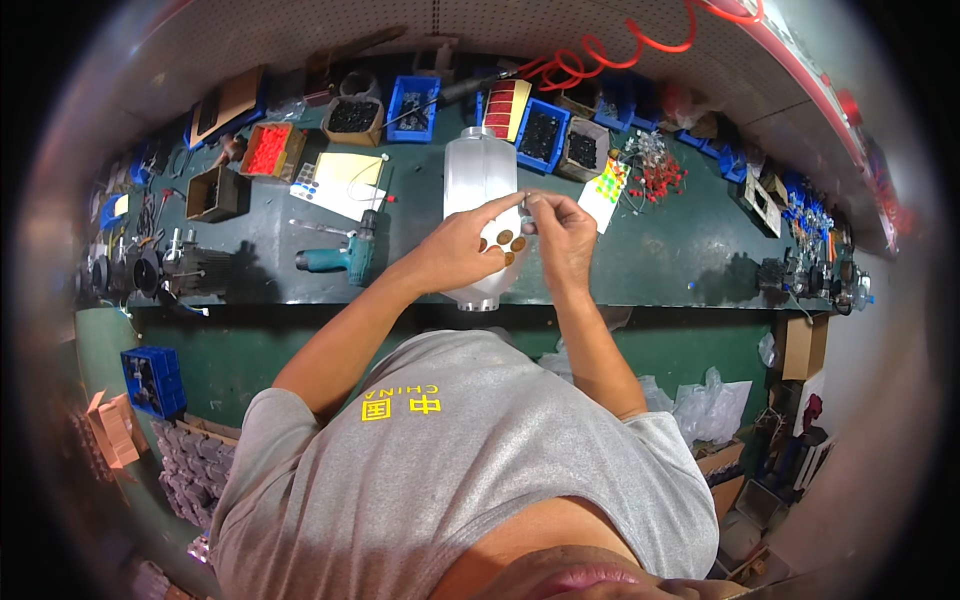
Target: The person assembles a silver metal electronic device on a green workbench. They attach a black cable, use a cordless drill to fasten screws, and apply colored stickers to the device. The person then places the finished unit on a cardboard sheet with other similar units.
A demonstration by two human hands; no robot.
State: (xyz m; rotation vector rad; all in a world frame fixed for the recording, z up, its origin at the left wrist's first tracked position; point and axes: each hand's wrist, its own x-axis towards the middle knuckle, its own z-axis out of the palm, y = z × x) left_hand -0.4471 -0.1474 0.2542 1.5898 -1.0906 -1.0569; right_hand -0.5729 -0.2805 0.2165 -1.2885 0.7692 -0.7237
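A pale metal housing point(470, 180), roughly cylindrical with a narrow collar at each end, lies lengthwise on the bench in front of me. My left hand point(460, 250) rests over its left side, thumb and index finger apart, the index fingertip reaching to my right fingers. Several round brown pieces point(508, 243) show on a white patch of the housing between my hands. At the housing's right side, my right hand point(562, 235) is closed in a pinch; what it holds is too small to make out. A teal power drill point(340, 258) lies left of my left forearm.
Along the back of the green bench point(420, 160) stand blue bins point(412, 108) and boxes of small parts, one with red pieces point(268, 150). A sheet of coloured stickers point(606, 192) lies right, beside red-tipped wired parts point(655, 170). A red coiled hose point(600, 50) hangs above.
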